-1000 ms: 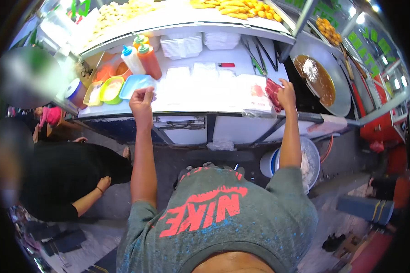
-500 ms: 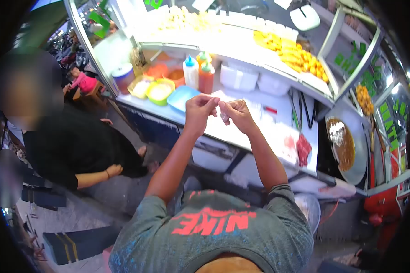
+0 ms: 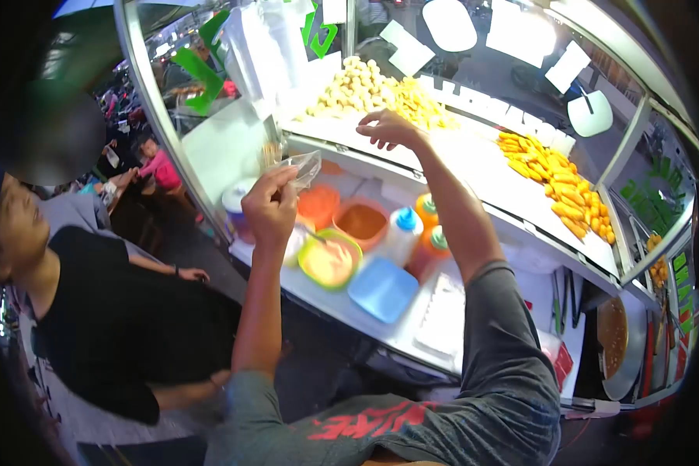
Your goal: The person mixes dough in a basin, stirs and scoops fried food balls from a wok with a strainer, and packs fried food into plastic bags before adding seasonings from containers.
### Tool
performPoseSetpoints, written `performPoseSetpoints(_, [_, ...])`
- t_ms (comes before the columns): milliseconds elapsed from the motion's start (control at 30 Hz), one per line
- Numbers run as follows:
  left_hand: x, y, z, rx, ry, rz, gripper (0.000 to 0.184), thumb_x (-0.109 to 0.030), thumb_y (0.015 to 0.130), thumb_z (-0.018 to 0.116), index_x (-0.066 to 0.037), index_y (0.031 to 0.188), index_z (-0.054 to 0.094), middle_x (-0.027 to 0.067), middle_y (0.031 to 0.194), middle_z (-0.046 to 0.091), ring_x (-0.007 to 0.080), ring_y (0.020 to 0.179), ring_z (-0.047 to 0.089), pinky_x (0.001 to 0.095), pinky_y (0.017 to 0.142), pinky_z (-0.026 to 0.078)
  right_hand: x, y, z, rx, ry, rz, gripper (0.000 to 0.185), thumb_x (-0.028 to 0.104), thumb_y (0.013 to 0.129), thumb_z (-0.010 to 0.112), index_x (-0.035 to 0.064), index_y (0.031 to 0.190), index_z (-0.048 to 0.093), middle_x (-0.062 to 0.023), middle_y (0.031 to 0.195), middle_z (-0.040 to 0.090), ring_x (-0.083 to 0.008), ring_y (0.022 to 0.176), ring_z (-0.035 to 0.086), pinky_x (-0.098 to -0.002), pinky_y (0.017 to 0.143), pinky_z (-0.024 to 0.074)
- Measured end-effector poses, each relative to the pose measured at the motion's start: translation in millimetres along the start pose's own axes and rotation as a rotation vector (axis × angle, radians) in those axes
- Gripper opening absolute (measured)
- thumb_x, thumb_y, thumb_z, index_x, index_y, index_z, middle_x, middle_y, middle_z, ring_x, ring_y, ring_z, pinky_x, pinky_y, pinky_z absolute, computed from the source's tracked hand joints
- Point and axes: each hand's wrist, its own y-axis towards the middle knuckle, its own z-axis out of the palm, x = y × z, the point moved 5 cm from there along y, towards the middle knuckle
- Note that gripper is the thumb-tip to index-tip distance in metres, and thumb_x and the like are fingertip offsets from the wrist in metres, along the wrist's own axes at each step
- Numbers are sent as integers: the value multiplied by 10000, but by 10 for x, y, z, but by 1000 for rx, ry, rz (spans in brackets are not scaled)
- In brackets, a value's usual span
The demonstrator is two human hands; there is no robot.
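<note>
Ref. = the green bowl [image 3: 314,277] on the counter [image 3: 400,332]. L hand [image 3: 272,203] is up & left of it, thumb & fingers pinched on a clear plastic bag [image 3: 307,168], which sticks up beyond the bowl; can't tell if its mouth is open. R hand [image 3: 392,132] is open, fingers loosely curled, nothing visible in it, well beyond the bowl & to its right, by the pale pieces [image 3: 357,87] on the display shelf [image 3: 509,193]; can't tell if it touches any.

For a clean job, the person does best w/ a light pinch at the bag's edge, since thin film prob. bunches or tears, & w/ the bag clear of the orange tub [image 3: 380,231] just beyond the bowl. A high R elbow should spare the squeeze bottles [image 3: 402,237] right of the bowl. Gentle fingertips too, bec. heaped pieces could roll.
</note>
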Motion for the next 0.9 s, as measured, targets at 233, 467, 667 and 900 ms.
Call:
performPoseSetpoints(233, [747, 717, 247, 17, 7, 97, 246, 108, 758, 630, 20, 977, 698, 124, 1013, 688, 184, 852, 677, 258, 691, 555, -502, 2373, 752, -214, -254, 115, 727, 446, 854, 593, 66, 1422, 345, -183, 1057, 649, -244, 798, 663, -349, 710, 546])
performPoseSetpoints(467, [1026, 1139, 795, 168, 36, 202, 270, 82, 764, 653, 6, 1020, 692, 115, 1058, 682, 172, 813, 675, 264, 673, 550, -649, 2636, 689, -334, -185, 298, 466, 474, 870, 496, 69, 984, 698, -135, 938, 703, -273, 881, 678, -396, 790, 497])
performPoseSetpoints(667, [1294, 1406, 1574, 373, -87, 204, 356, 64, 751, 653, -4, 1101, 657, 111, 1148, 651, 185, 795, 682, 272, 678, 545, -945, 2067, 127, -147, -240, 181, 81, 40, 725, 606, -32, 751, 635, -149, 647, 664, -215, 550, 672, -313, 453, 535])
performPoseSetpoints(900, [2131, 1739, 2064, 494, 85, 6, 351, -9, 697, 618, -34, 1043, 665, 143, 1108, 650, 312, 982, 633, 375, 859, 502, -1362, 2241, -526, -39, -541, 358, 180, -42, 765, 495, -80, 895, 614, -219, 813, 656, -275, 676, 667, -374, 541, 532])
